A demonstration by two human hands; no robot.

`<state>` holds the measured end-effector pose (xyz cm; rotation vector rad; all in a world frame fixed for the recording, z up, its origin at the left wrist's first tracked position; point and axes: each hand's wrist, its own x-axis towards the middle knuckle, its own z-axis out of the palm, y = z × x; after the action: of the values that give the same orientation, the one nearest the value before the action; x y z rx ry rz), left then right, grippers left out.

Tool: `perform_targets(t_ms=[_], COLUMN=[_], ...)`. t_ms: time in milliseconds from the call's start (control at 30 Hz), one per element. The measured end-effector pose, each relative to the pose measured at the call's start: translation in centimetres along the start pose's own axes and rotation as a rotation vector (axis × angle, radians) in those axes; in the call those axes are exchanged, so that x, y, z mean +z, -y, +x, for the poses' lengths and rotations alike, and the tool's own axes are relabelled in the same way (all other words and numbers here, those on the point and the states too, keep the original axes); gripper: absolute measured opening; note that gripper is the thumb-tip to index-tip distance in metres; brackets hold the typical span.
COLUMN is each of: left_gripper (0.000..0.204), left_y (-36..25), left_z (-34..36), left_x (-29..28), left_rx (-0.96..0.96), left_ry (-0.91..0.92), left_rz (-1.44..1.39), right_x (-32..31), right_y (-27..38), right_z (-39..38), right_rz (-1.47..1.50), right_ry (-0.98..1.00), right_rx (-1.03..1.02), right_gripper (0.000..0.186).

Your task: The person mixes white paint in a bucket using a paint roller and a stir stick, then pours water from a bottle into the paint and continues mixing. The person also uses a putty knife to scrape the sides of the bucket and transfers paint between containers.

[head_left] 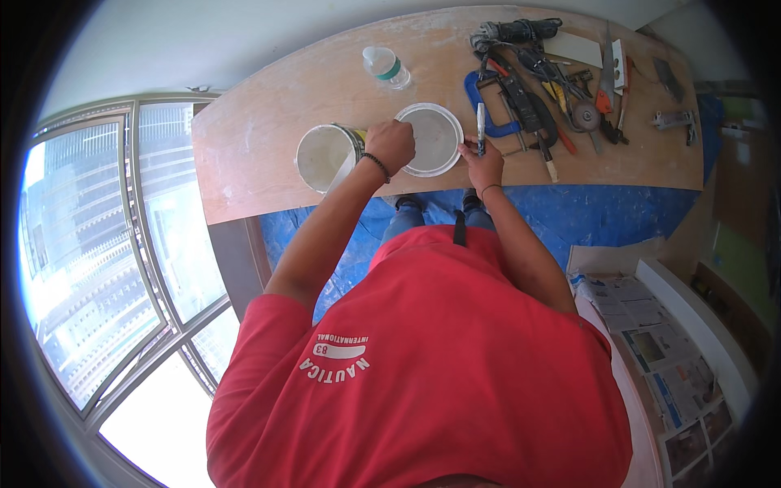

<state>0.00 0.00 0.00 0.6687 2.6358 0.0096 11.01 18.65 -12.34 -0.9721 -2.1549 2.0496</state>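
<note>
A round, white-rimmed lid (436,134) with a greyish inside lies before me on the wooden table (268,122). My left hand (390,146) is closed at its left rim; whatever the fingers hold is hidden. With its fingers at the right rim, my right hand (486,168) grips the lid's edge. A pale marker pen (481,122) sticks up from that hand, apparently tucked between its fingers. Left of the lid is a white-smeared bucket (313,159). A pale flat strip (342,172) shows at the bucket's right side, partly behind my left wrist.
A clear plastic bottle (389,68) stands beyond the lid. To the right lie a blue clamp (474,96), an angle grinder (514,32) and several other tools. Blue sheeting (602,215) covers the floor by the table's near edge. Windows (89,260) line the left side.
</note>
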Motion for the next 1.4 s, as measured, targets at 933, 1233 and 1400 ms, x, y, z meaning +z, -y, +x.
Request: perform_targets(t_ms=[933, 1233, 1400], left_gripper=[0.045, 0.025, 0.025], left_y=[-0.5, 1.1, 1.4], left_z=[-17.6, -17.3, -21.1], left_x=[7.0, 7.7, 8.8], left_rx=[-0.327, -0.481, -0.433], left_ry=[-0.321, -0.214, -0.402], left_rz=[-0.204, -0.551, -0.639], right_x=[-0.8, -1.1, -1.3], right_y=[1.3, 1.2, 1.2], right_z=[0.1, 0.7, 0.7], right_rz=[-0.085, -0.078, -0.112], right_ry=[0.053, 0.118, 0.110], right_rx=[-0.003, -0.015, -0.029], right_gripper=[0.029, 0.026, 0.026])
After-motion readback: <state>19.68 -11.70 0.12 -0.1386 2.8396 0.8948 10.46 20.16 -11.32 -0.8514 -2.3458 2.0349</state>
